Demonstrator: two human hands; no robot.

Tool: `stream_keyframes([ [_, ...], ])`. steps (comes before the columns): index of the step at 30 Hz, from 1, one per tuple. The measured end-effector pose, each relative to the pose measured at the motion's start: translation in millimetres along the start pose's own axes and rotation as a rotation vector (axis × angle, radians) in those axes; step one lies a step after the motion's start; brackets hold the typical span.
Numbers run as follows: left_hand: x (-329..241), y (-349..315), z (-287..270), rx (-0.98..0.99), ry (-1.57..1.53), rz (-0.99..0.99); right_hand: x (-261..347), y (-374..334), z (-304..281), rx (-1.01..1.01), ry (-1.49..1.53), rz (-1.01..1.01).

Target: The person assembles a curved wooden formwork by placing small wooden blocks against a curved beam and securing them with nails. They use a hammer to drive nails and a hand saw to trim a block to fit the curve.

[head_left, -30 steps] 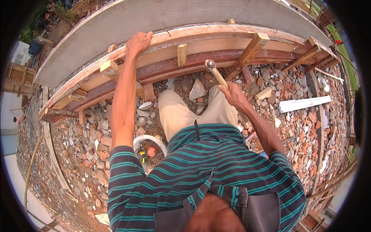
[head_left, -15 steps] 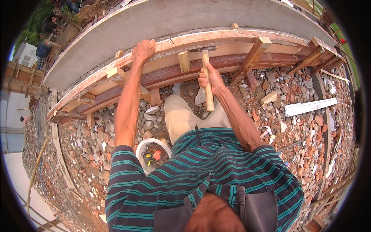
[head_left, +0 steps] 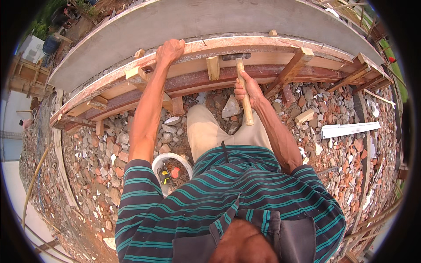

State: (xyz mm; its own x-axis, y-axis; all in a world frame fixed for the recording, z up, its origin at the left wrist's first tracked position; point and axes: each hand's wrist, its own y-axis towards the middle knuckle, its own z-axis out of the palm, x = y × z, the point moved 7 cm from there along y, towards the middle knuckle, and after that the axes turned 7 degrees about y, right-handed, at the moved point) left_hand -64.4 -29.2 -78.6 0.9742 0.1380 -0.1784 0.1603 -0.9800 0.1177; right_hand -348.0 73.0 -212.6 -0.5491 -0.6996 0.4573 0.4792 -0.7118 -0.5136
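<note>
My right hand (head_left: 248, 89) is closed around the pale wooden handle of a hammer (head_left: 246, 105). The dark hammer head lies sideways against the inner face of a wooden formwork frame (head_left: 285, 56), just right of a short upright wood block (head_left: 213, 68). My left hand (head_left: 170, 51) is closed over the frame's top edge, its fingertips hidden behind the board. Near that hand a nail sticks up from the edge. A square timber end (head_left: 137, 75) juts out left of my left forearm, and a slanting wooden brace (head_left: 290, 72) stands right of the hammer.
Beyond the frame runs a grey concrete wall (head_left: 210, 17). Broken brick and stone rubble (head_left: 337, 153) covers the ground around my legs. A white bucket (head_left: 191, 168) holding a yellow-and-black tool sits by my left side. At right lie a white strip (head_left: 351, 129) and a wood offcut (head_left: 305, 116).
The whole view has shifted slightly. The hammer's handle end has swung a little to the right, while its head stays by the same block. My left hand keeps its hold on the frame.
</note>
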Motion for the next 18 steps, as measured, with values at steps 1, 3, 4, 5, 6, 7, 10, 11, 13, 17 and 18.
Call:
stream_keyframes([
  [1,1.7,-7.2,9.0,0.023,-0.010,0.006,4.2,-6.3,-8.1,0.002,0.042,-0.046],
  [3,5.8,-5.9,9.7,0.014,-0.024,-0.005,16.4,-18.6,-28.3,-0.050,0.229,-0.192],
  [4,7.2,-6.3,10.7,0.010,-0.033,-0.011,23.9,-21.8,-39.4,-0.074,0.318,-0.283],
  [5,3.6,-8.4,8.3,0.015,-0.033,-0.021,32.1,-27.8,-50.5,-0.129,0.396,-0.371],
  [6,0.2,-10.8,4.8,0.020,-0.033,-0.032,38.3,-33.0,-58.4,-0.184,0.473,-0.460],
  [7,-1.7,-13.4,2.4,0.025,-0.033,-0.042,41.4,-23.0,-65.3,-0.229,0.556,-0.532],
  [10,-2.4,-6.3,5.2,-0.014,-0.008,-0.036,-18.8,16.7,-7.8,-0.078,0.393,-0.222],
  [11,-2.0,-7.7,4.1,-0.019,-0.002,-0.036,-37.2,15.8,13.4,-0.076,0.245,-0.158],
  [13,-1.9,-11.0,2.1,-0.030,0.010,-0.034,-28.5,6.7,10.6,-0.059,0.002,-0.040],
  [17,3.3,-12.4,-4.6,-0.116,-0.114,-0.011,-12.2,-35.9,-12.6,-0.174,-0.251,-0.164],
  [18,0.6,-18.5,-14.3,-0.246,-0.216,0.032,-12.3,-49.1,-20.5,-0.207,-0.280,-0.195],
])
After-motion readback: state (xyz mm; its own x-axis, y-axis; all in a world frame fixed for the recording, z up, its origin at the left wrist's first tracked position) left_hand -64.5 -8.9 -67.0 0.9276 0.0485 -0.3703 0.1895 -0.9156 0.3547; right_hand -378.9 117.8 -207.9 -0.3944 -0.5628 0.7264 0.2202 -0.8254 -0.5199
